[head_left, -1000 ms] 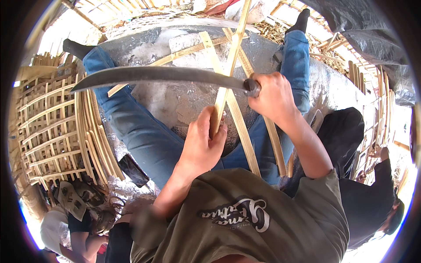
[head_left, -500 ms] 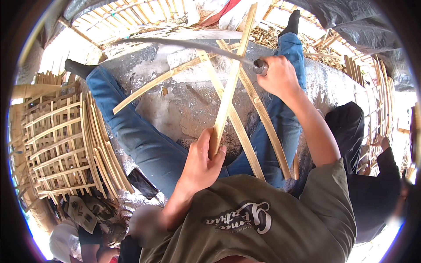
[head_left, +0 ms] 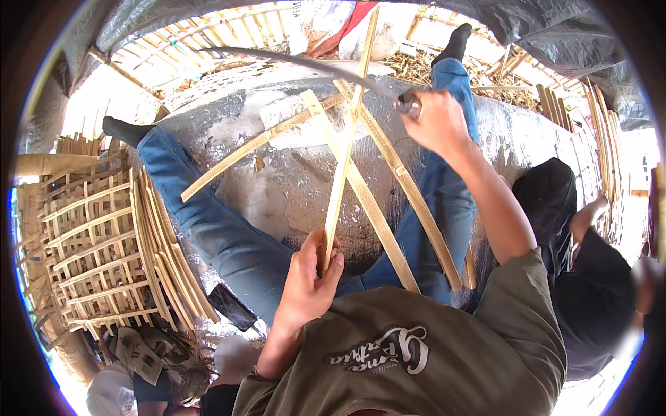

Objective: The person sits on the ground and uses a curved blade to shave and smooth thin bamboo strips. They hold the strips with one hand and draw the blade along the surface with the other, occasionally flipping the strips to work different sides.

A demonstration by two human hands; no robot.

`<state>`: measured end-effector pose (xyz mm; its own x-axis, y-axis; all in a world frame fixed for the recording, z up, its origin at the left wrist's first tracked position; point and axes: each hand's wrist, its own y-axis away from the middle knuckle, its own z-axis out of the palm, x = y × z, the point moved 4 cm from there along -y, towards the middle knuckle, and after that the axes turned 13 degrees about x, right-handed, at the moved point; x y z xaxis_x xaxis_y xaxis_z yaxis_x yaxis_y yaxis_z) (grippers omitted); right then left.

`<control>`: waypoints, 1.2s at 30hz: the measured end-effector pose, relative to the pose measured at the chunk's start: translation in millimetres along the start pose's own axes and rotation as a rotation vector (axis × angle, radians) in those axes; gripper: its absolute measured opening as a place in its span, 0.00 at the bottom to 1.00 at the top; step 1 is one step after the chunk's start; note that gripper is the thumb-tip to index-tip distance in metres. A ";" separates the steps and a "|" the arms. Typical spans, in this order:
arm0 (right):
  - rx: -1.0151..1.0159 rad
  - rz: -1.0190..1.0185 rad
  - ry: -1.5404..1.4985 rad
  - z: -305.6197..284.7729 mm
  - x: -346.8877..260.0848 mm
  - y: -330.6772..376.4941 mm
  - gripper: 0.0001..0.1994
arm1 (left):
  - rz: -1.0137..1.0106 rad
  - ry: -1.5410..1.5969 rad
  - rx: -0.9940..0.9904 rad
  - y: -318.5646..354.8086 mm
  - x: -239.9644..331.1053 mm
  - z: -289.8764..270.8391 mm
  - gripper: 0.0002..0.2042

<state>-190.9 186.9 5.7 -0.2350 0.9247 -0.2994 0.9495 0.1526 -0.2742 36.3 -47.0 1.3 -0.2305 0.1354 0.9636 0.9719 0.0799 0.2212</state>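
Note:
My left hand is closed round the near end of a long, flat bamboo strip, which points away from me between my legs. Higher up on the right, my right hand grips the dark handle of a machete. Its long blade reaches leftward and crosses the far part of the held strip; whether they touch I cannot tell. Under that strip lie a straight bamboo strip, a curved bamboo strip to the left and another bamboo strip to the right.
Woven bamboo lattice panels stand at the left beside stacked bamboo slats. A flat dark object lies near my left thigh. Another person in black sits close on the right; others are at the lower left. Shavings lie beyond.
My left hand has drawn the strip a little down and to the left, and its far end has swung left. The machete blade appears slightly higher in the view.

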 end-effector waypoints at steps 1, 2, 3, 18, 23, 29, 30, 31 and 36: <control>-0.048 0.002 -0.066 -3.8 -7.2 6.8 0.11 | 0.056 -0.074 0.019 -1.0 1.7 -0.9 0.07; -0.038 -0.065 -0.085 -2.5 -11.2 13.1 0.11 | 0.105 -0.143 0.033 -0.2 1.9 0.9 0.08; 0.014 -0.154 -0.033 -3.9 -17.2 15.2 0.11 | 0.071 -0.152 0.027 0.7 7.3 1.7 0.09; -0.066 -0.085 -0.073 -18.9 -8.0 -0.8 0.09 | 0.049 -0.101 -0.031 21.0 -11.1 -20.0 0.12; -0.044 -0.199 -0.003 -26.7 -31.4 19.7 0.07 | 0.147 -0.236 -0.012 21.2 -9.8 -24.8 0.17; 0.030 -0.242 0.014 -19.7 -32.1 18.4 0.10 | 0.139 -0.253 0.111 31.0 -7.4 -19.6 0.15; 0.014 -0.225 0.029 -19.8 -33.8 17.0 0.10 | 0.125 -0.243 0.127 33.3 -8.2 -18.1 0.15; -0.003 -0.209 0.045 -19.1 -34.0 16.0 0.11 | 0.126 -0.252 0.134 33.9 -6.0 -16.4 0.15; 0.045 -0.270 0.109 -6.3 -30.8 8.7 0.12 | 0.147 -0.283 0.163 32.6 6.0 -20.6 0.15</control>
<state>-174.1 161.9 18.4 -0.4523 0.8850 -0.1109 0.8447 0.3852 -0.3716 67.7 -64.0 17.4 -0.1142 0.4232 0.8988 0.9808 0.1922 0.0342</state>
